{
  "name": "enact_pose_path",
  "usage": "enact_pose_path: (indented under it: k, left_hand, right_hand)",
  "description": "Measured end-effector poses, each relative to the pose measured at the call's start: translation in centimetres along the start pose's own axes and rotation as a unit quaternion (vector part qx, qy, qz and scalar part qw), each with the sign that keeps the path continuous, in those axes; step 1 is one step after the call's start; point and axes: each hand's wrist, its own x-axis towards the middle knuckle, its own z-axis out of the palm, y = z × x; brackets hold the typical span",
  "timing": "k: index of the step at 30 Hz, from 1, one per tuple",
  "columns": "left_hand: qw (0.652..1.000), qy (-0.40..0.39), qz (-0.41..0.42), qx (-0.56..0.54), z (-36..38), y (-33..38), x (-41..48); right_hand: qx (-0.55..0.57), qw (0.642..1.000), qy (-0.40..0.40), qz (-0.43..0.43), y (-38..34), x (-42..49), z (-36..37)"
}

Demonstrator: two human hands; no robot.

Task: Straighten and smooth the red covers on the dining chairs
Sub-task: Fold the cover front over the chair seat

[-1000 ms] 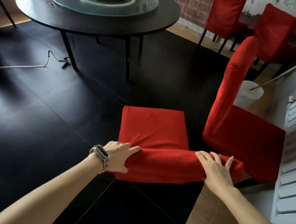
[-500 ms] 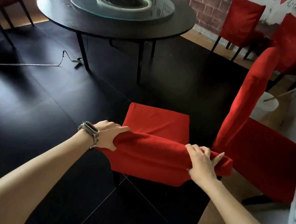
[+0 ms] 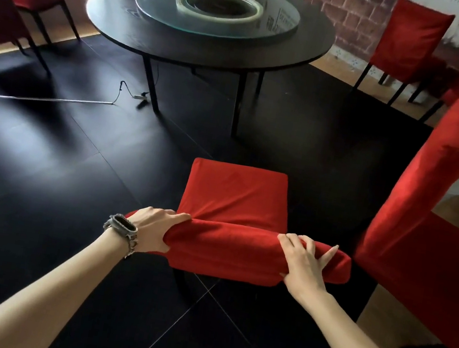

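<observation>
A dining chair in a red cover (image 3: 236, 199) stands right below me, seen from behind its back; the seat faces the round table. My left hand (image 3: 153, 231), with a watch on the wrist, grips the left end of the covered backrest top (image 3: 229, 243), thumb under the fabric. My right hand (image 3: 306, 262) lies over the right end, fingers spread across the cloth and thumb down the near side. Diagonal creases run across the seat fabric.
A second red-covered chair (image 3: 427, 205) stands close on the right, side on. A round black table (image 3: 208, 35) with a glass turntable is ahead. More red chairs (image 3: 408, 42) line the brick wall and the left side. A cable (image 3: 53, 99) crosses the dark floor.
The view has swung right and closer, so the chair now sits more centred. Both hands keep their places at the two ends of the backrest; the chair seems turned squarer to the table.
</observation>
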Motion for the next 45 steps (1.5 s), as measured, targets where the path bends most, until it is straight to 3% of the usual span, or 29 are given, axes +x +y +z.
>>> enact_pose_path:
  k: [11, 23, 30, 32, 36, 40, 45]
  left_hand:
    - [0.999, -0.009, -0.045, -0.019, -1.0, -2.2, 2.6]
    - [0.996, -0.025, -0.089, -0.014, -2.1, -4.5, 5.7]
    - [0.984, -0.139, -0.115, 0.003, -3.6, -4.3, 8.1]
    - [0.985, -0.138, -0.101, 0.033, -3.5, -3.6, 8.8]
    - [0.995, -0.086, 0.007, 0.044, -3.1, -0.8, 10.4]
    - [0.997, -0.070, -0.009, -0.014, -2.3, 0.4, 12.1]
    - [0.997, -0.074, -0.010, -0.010, -2.6, 0.3, 13.3]
  right_hand:
    - [-0.035, 0.999, -0.023, -0.009, -1.3, 5.5, -1.3]
    - [-0.105, 0.994, 0.007, 0.015, -3.4, 10.1, -1.9]
    - [-0.241, 0.970, -0.029, 0.024, -4.4, 12.2, -3.9]
    - [-0.229, 0.973, -0.025, 0.029, -4.5, 12.8, -3.6]
    - [-0.218, 0.975, -0.042, 0.014, -3.6, 13.3, -3.7]
    - [-0.186, 0.981, -0.034, 0.029, -3.5, 13.2, -2.9]
    - [-0.162, 0.985, -0.028, 0.056, -3.4, 14.5, -3.0]
